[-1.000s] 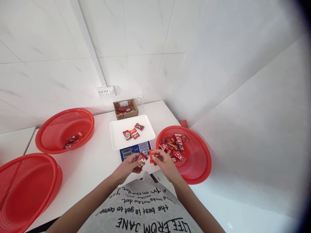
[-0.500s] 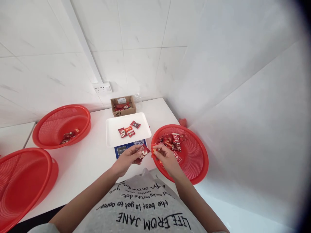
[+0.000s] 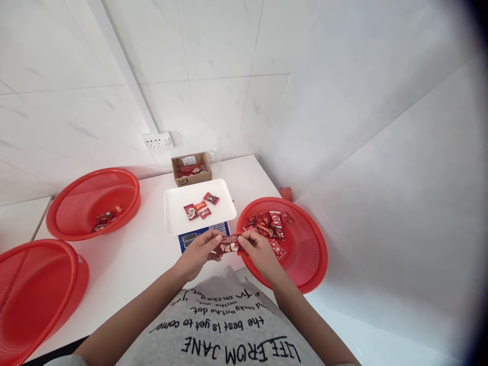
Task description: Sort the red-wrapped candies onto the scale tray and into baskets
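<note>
A dark red snack packet (image 3: 229, 245) with pale print is stretched level in front of my shirt. My left hand (image 3: 199, 254) pinches its left end between thumb and fingers. At the other end my right hand (image 3: 260, 250) is closed on it, over the near left rim of a red basket (image 3: 305, 274); whether a second packet is hidden under those fingers I cannot tell. Several red packets (image 3: 275, 219) lie heaped in that basket. Just beyond my hands, a white tray (image 3: 175, 206) carries several small packets (image 3: 191, 211) on a blue scale (image 3: 194, 237), partly covered by my left hand.
Behind the tray stands a cardboard box (image 3: 194, 178) with red packets inside. Two more red baskets, one farther back (image 3: 131, 190) with a few packets and one nearer (image 3: 70, 284), are at the left on the white table (image 3: 125, 264). Tiled wall closes the back.
My right hand has moved slightly left, from holding an orange-red packet apart to gripping the dark red packet's right end. The packet has turned level between both hands. The view has shifted slightly.
</note>
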{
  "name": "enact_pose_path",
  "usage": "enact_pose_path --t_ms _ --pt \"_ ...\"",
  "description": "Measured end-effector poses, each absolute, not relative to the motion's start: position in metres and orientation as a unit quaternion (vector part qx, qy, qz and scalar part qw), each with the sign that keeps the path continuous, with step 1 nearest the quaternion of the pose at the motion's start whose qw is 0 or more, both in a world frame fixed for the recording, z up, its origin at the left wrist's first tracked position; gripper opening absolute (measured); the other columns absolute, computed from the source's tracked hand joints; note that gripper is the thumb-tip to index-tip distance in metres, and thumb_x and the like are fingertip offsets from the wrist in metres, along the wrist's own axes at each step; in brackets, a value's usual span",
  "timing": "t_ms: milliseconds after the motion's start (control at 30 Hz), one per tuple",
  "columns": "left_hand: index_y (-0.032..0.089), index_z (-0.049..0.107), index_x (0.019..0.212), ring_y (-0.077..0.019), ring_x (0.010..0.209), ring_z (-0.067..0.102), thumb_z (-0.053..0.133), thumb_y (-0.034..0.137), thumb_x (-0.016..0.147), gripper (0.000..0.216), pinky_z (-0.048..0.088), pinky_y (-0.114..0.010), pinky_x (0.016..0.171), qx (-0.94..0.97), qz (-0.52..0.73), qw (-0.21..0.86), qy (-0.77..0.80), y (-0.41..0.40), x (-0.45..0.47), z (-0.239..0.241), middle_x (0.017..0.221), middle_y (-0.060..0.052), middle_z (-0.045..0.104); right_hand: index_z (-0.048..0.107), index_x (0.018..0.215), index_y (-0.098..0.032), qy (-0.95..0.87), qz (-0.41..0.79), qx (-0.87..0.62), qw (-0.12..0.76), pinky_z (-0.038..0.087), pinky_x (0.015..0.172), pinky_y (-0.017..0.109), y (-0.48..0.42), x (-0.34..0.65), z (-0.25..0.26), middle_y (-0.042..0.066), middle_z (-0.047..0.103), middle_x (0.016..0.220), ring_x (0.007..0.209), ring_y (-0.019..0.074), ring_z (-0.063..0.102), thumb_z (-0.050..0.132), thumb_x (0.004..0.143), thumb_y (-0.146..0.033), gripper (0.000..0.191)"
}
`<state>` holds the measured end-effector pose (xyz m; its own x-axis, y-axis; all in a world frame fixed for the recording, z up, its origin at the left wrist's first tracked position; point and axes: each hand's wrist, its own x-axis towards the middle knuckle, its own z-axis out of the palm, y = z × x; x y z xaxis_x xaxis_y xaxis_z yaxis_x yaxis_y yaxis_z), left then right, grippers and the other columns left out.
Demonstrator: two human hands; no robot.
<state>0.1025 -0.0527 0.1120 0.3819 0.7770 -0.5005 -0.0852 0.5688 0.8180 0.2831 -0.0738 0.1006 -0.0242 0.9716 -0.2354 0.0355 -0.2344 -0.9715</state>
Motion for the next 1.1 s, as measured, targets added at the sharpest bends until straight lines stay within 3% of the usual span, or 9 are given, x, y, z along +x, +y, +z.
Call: enact_pose_path --t_ms 167,500,1100 --pt "0.018 0.052 0.077 -0.0113 0.065 0.054 0.064 0.053 0.077 0.037 0.045 -0.027 0.066 0.381 0.281 0.753 0.457 -0.05 0.084 0.116 0.073 0.001 0.058 0.053 0.067 -0.02 -0.42 0.555 -0.562 0.448 0.042 0.061 0.028 -0.069 0.27 0.107 -0.001 0.054 0.067 0.064 0.014 0.049 0.061 0.075 -0.052 0.033" --pt "0.017 0.059 0.082 -0.0131 0.068 0.053 0.065 0.053 0.074 0.037 0.044 -0.029 0.069 0.452 0.296 0.7 0.466 -0.057 0.068 0.118 0.073 0.0 0.059 0.055 0.07 -0.02 -0.438 0.554 -0.559 0.435 0.04 0.056 0.026 -0.078 0.249 0.106 -0.002 0.053 0.062 0.059 0.013 0.047 0.06 0.074 -0.057 0.038" --pt "0.018 0.057 0.081 -0.0113 0.066 0.052 0.064 0.049 0.077 0.033 0.043 -0.028 0.068 0.41 0.318 0.705 0.483 -0.069 0.111 0.117 0.074 0.001 0.058 0.052 0.065 -0.022 -0.499 0.52 -0.557 0.413 0.041 0.059 0.028 -0.084 0.29 0.108 0.0 0.054 0.064 0.062 0.0155 0.049 0.056 0.079 -0.048 0.03"
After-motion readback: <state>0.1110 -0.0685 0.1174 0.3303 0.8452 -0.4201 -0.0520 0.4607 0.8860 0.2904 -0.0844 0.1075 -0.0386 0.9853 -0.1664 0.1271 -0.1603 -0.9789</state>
